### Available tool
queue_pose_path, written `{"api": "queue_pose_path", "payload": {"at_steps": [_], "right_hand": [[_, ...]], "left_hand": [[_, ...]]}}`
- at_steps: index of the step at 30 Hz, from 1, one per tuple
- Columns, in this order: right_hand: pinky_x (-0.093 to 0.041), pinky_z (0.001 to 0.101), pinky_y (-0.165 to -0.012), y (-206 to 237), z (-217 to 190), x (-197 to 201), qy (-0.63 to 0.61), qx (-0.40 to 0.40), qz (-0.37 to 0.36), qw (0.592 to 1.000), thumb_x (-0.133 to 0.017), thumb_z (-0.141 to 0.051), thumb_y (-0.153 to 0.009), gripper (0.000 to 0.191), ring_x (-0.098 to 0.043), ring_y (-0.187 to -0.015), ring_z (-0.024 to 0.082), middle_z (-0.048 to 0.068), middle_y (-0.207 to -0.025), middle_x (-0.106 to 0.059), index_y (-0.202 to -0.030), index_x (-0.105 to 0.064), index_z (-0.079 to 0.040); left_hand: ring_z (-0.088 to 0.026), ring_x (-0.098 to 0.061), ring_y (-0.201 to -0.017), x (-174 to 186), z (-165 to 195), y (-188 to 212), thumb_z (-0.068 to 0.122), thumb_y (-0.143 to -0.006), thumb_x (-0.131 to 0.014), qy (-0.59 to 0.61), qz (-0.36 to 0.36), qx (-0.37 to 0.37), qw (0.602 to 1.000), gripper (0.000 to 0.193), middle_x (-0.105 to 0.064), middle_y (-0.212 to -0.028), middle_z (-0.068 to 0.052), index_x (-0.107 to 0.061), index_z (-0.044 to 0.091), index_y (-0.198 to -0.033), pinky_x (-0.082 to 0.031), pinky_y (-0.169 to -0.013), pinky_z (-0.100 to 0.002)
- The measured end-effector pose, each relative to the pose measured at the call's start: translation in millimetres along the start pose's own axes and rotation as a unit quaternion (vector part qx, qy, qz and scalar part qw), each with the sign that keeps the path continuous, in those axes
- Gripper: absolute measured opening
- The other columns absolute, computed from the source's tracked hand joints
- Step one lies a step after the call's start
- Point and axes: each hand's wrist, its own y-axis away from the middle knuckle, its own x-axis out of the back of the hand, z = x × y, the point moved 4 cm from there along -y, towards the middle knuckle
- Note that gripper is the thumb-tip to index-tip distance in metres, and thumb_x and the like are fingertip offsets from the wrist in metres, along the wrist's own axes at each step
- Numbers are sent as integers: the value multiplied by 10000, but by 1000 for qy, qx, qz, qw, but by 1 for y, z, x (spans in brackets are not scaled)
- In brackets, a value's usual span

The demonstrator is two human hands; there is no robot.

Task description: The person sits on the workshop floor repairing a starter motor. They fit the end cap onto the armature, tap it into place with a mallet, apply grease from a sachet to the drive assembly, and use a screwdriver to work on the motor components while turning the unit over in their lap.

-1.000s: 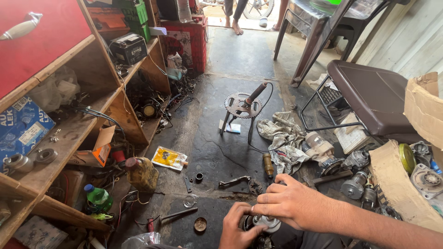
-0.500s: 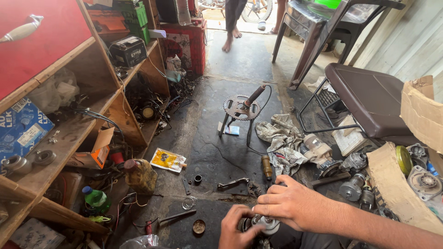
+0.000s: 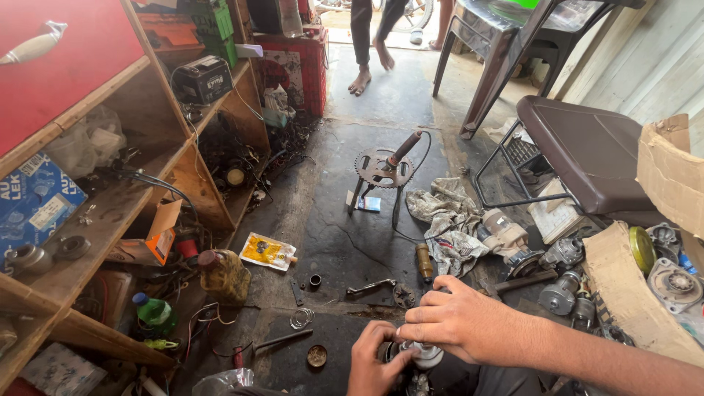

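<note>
Both hands close on one small round metal part (image 3: 424,356) at the frame's bottom edge, directly below the camera: the left hand (image 3: 375,361) grips its side from below, the right hand (image 3: 462,326) cups it from above. Its axis is hidden. Farther along the floor (image 3: 345,242), a sprocket stand (image 3: 385,170) stands well apart.

Dark, cracked concrete floor (image 3: 345,242) (oil-stained); on it lie a yellow packet (image 3: 268,251), crumpled rags (image 3: 447,213), a wire coil (image 3: 301,318); a sprocket stand (image 3: 385,172) stands there.
</note>
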Motion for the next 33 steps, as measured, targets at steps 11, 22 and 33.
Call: {"api": "queue_pose_path", "payload": {"at_steps": [11,22,33], "right_hand": [[-392,488,-932,3,6,-1,5,-6,3,1000,-672,-143,-880,400,-629,-995,240,15,-1116,-672,-1280,-660,-136],[-379,520,-977,11,11,4,-8,6,25,1000,-667,-149,-882,408,-631,-1035,246,20,-1145,-680,-1289,-678,-135],[-415,454,-913,10,3,2,24,-4,22,999,-635,-88,-812,436,-629,-961,229,22,-1122,-675,-1242,-683,-136]], "left_hand": [[-253,-724,-869,3,-24,5,110,-701,-904,7,-61,-93,994,343,-701,-908,-130,-733,-7,-974,-566,-777,-348],[-232,-728,-881,-20,-114,-5,140,-847,-891,-31,-113,-117,986,223,-675,-912,-105,-831,71,-1050,-582,-825,-355],[-297,-654,-783,5,27,-4,104,-825,-847,-27,-54,-72,996,200,-647,-849,-132,-710,20,-942,-524,-703,-365]]}}
